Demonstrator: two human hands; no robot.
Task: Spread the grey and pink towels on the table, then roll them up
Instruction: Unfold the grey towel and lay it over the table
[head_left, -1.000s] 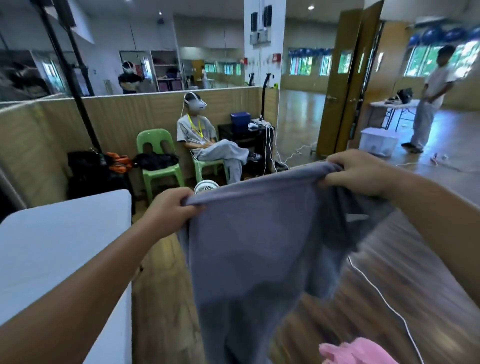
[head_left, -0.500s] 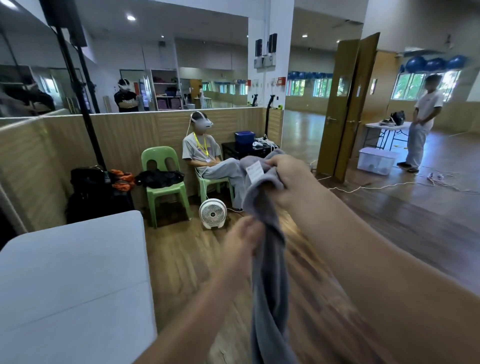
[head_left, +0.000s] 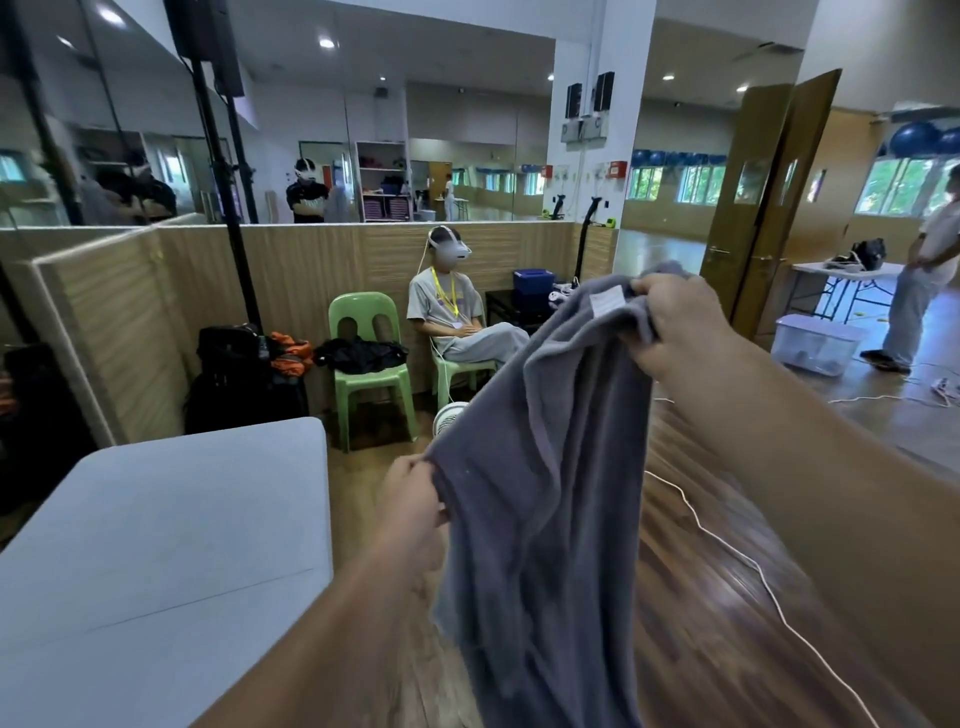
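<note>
The grey towel (head_left: 545, 467) hangs in the air in front of me, over the wooden floor and to the right of the white table (head_left: 156, 545). My right hand (head_left: 680, 327) grips its top corner, beside a small white label, held high. Lower down, my left hand (head_left: 415, 504) pinches the towel's left edge. The cloth drapes in loose folds between the two hands and falls out of view at the bottom. The pink towel is not in view.
The white table's top is bare. Beyond it stand two green plastic chairs (head_left: 371, 364), one with a seated person (head_left: 457, 317), dark bags (head_left: 239, 374) and a small fan (head_left: 449, 415). A white cable (head_left: 727, 545) runs across the floor. Far right, a person stands by a plastic bin (head_left: 815, 343).
The towel went from held wide, to bunched into a narrow twist, to partly spread again. My left hand has moved left and down along its edge. The view tilted up, losing the pink towel.
</note>
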